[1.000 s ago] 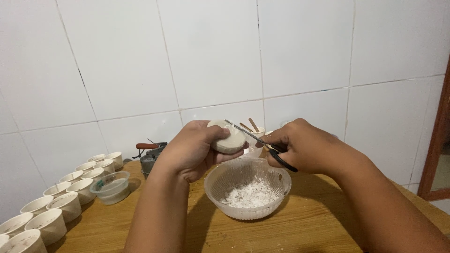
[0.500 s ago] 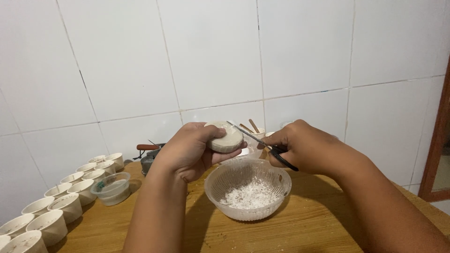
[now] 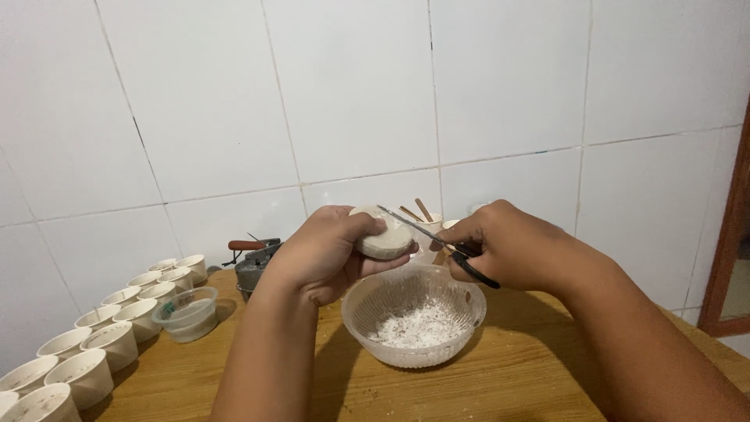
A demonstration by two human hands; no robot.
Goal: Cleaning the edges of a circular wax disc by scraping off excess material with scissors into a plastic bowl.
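Note:
My left hand (image 3: 324, 254) grips a small round off-white block (image 3: 383, 237), held above a clear plastic bowl (image 3: 414, 314). My right hand (image 3: 500, 244) holds black-handled scissors (image 3: 437, 241), and their blade lies across the top face of the block. White shavings or powder lie in the bottom of the bowl, which stands on the wooden table (image 3: 500, 383) right under both hands.
Two rows of small white cups (image 3: 101, 344) run along the table's left side, with a small clear tub (image 3: 186, 312) beside them. A grey metal tool with a red-brown handle (image 3: 254, 262) sits by the tiled wall. A cup of wooden sticks (image 3: 426, 219) stands behind my hands.
The block has turned slightly in my left hand while the scissors blade moves over its top. Both hands stay above the bowl.

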